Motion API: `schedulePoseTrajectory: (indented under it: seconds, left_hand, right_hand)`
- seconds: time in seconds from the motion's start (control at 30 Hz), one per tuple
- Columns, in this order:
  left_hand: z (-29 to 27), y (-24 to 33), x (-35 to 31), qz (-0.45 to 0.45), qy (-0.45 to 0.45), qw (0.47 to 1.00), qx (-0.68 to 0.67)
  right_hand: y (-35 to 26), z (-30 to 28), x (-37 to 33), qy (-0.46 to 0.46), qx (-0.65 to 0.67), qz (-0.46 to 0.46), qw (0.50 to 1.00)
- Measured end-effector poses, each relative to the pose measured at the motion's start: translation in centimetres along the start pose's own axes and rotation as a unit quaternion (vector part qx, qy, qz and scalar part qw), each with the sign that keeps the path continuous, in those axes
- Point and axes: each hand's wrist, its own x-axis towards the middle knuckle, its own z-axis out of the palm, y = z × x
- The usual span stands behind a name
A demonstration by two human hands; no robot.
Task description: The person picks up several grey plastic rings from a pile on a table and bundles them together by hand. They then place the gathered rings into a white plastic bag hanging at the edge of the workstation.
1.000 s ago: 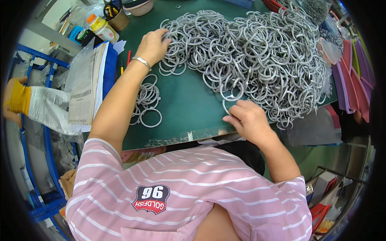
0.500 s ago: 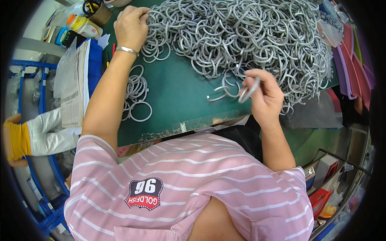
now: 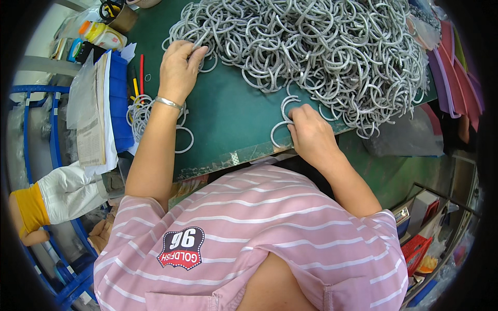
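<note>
A large heap of grey, ribbed ring-shaped pieces [image 3: 311, 46], many of them open at one side, covers the far part of the green table [image 3: 228, 111]. At the heap's left edge my left hand [image 3: 179, 70] pinches a grey ring [image 3: 204, 38] seen nearly edge-on. Close to the table's front edge, my right hand [image 3: 313, 136] has its fingers closed on a grey open ring [image 3: 276, 133]. Another curved piece [image 3: 286, 103] lies just beyond those fingers. Beside and partly under my left forearm sits a smaller group of grey rings [image 3: 139, 120].
Left of the table hangs a blue holder [image 3: 120, 98] with papers. A red pen [image 3: 141, 72] and a yellow one lie near it. A yellow-capped jar [image 3: 106, 35] stands at the back left. Another person in white trousers [image 3: 72, 194] is at far left. Pink and purple sheets [image 3: 456, 78] hang at right.
My left hand has come nearer and slightly right, off the heap's far left edge. My right hand has moved left and down to the rings by the front edge.
</note>
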Motion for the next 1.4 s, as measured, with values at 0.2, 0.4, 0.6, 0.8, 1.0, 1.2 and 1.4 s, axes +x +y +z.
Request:
schedulePoseTrajectory:
  seconds: [0.2, 0.4, 0.6, 0.8, 1.0, 1.2, 1.4]
  left_hand:
    - [-1.6, 1.3, 1.1, 0.005, -0.1, 0.995, 0.023]
    - [0.2, 3.9, 1.6, 0.098, 0.067, 0.991, 0.062]
    - [-2.7, 2.0, 3.3, 0.027, -0.051, 0.996, 0.071]
    - [-2.3, 3.1, 6.9, 0.04, -0.28, 0.939, 0.196]
    - [-3.7, 1.6, 10.1, -0.118, -0.3, 0.946, -0.021]
    - [-2.5, -0.4, 4.5, -0.066, -0.096, 0.981, -0.156]
    - [-1.0, -0.3, 3.3, -0.029, 0.117, 0.971, -0.204]
  right_hand:
    - [-0.2, -2.0, 0.7, 0.003, 0.112, -0.012, 0.994]
    - [0.5, -1.3, -0.1, -0.007, 0.49, 0.191, 0.851]
    - [-0.7, -1.5, 0.4, -0.035, 0.3, 0.108, 0.947]
    - [-0.9, -1.8, 1.0, -0.053, 0.259, 0.083, 0.961]
    - [-0.9, -2.1, 0.6, -0.068, 0.248, 0.061, 0.964]
    - [-0.3, -1.1, 0.6, -0.044, 0.314, 0.049, 0.947]
    - [-2.8, -1.9, 3.6, -0.077, 0.439, 0.12, 0.887]
